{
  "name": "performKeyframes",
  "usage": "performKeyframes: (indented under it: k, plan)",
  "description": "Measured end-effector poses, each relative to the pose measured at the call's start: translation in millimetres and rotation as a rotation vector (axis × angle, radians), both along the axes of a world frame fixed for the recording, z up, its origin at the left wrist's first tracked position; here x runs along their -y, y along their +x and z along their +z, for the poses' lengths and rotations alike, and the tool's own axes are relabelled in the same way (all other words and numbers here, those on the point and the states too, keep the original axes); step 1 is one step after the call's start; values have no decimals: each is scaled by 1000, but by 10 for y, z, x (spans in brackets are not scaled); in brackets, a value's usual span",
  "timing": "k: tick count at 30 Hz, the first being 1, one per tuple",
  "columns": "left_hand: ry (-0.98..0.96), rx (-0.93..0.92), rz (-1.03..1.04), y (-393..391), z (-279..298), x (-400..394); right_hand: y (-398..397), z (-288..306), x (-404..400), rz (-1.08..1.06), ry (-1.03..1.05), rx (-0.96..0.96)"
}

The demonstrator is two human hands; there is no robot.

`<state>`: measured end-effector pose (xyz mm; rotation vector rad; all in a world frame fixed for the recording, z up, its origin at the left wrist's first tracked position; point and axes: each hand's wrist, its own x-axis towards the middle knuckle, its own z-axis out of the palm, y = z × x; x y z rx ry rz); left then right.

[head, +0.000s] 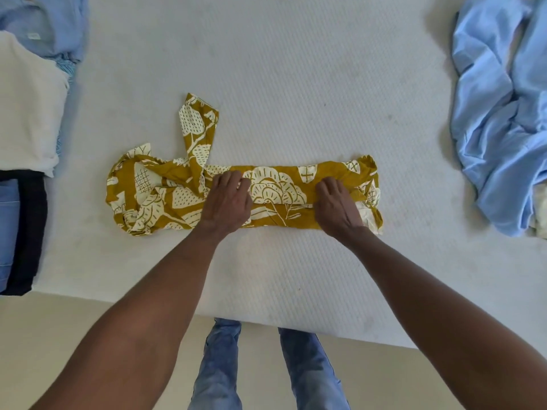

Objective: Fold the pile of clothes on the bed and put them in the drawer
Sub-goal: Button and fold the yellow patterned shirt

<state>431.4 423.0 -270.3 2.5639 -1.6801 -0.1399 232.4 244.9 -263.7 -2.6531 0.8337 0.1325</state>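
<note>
White bed (296, 84), mustard printed garment (275, 184) lengthwise left-right, sleeve (198, 131) away.

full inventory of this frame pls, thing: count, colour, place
patterned garment: 1, mustard and cream, bed centre, folded into a long strip, one sleeve sticking out
crumpled garment: 1, light blue, bed right
shirt: 1, light blue, top left
cream garment: 1, folded, left edge
dark garment: 1, navy or black, left edge
denim: 1, blue, far left
bed: 1, white textured surface
floor: beige, bottom
legs in jeans: 2, blue, bottom centre
left hand: fingers on the strip, left of middle
right hand: fingers curled into fabric, right end
</note>
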Motion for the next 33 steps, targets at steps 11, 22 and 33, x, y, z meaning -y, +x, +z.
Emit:
performKeyframes:
  k: [11,22,33]
  plan:
    - [-110,-44,169,40,-43,-191,321,11,219,-676,25,-212]
    - [-301,-611,770,864,61,-863,2701,93,-692,-592,664,95]
    - [-331,-1698,1301,1352,91,-974,3306,42,-759,-1002,925,277]
